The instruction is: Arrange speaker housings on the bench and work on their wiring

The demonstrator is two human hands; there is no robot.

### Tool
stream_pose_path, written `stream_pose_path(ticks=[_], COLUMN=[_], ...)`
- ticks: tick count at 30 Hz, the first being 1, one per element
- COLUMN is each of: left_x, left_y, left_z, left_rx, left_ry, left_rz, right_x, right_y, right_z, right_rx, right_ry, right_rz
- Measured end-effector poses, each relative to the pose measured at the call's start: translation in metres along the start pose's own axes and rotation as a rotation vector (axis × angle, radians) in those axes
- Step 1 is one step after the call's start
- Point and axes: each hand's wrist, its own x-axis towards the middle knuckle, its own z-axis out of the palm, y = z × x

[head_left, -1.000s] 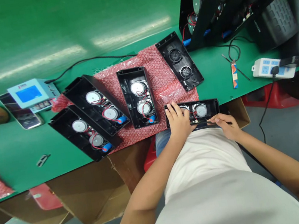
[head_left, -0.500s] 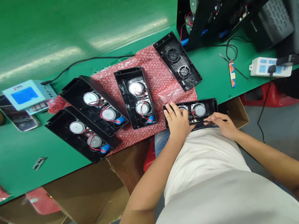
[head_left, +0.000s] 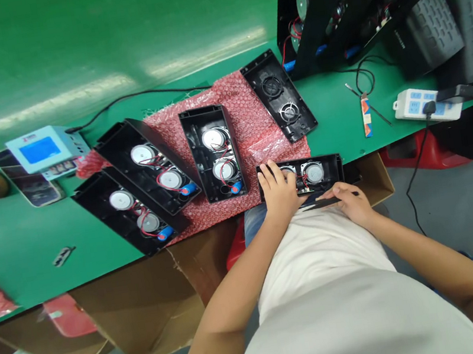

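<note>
1. The pink bubble wrap (head_left: 248,112) lies on the green table (head_left: 98,241).
2. At the wrap's near right corner, by the table edge, is the worked housing (head_left: 328,171), a black open box with two round speaker drivers and red wires.
3. The left hand (head_left: 281,191) grasps the worked housing, fingers spread over its left part and thumb at the near side.
4. The right hand (head_left: 352,200), closed in a pinch, grips a slim dark tool (head_left: 326,201) along the housing's near side, beyond the wrap's near right corner.
5. On the wrap stands a similar wired housing (head_left: 197,165); two more, overlapping, straddle its left edge.
6. A shell with round grilles (head_left: 259,71) lies across the wrap's far right corner.
7. Well right of the wrap sits a white power strip (head_left: 402,106).
</note>
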Motion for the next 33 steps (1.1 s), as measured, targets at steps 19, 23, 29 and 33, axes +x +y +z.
stream_pose_path(ticks=[19,23,29,33], left_x=[0.016,0.044,0.086,0.103], left_y=[-0.004,-0.013,-0.034,-0.047], left_z=[-0.020,-0.044,-0.075,-0.079], left_rx=[0.033,0.063,-0.010,-0.078], left_ry=[-0.120,-0.260,-0.529,-0.701], left_rz=[0.047,0.104,0.212,0.231], right_x=[-0.010,0.017,0.072,0.087], right_y=[-0.033,-0.034,-0.039,-0.038], right_z=[-0.028,-0.057,-0.080,-0.076], right_rx=[-0.139,0.092,0.415,0.491], right_ry=[0.177,0.492,0.506,0.429], right_rz=[-0.171,-0.177,0.026,0.072])
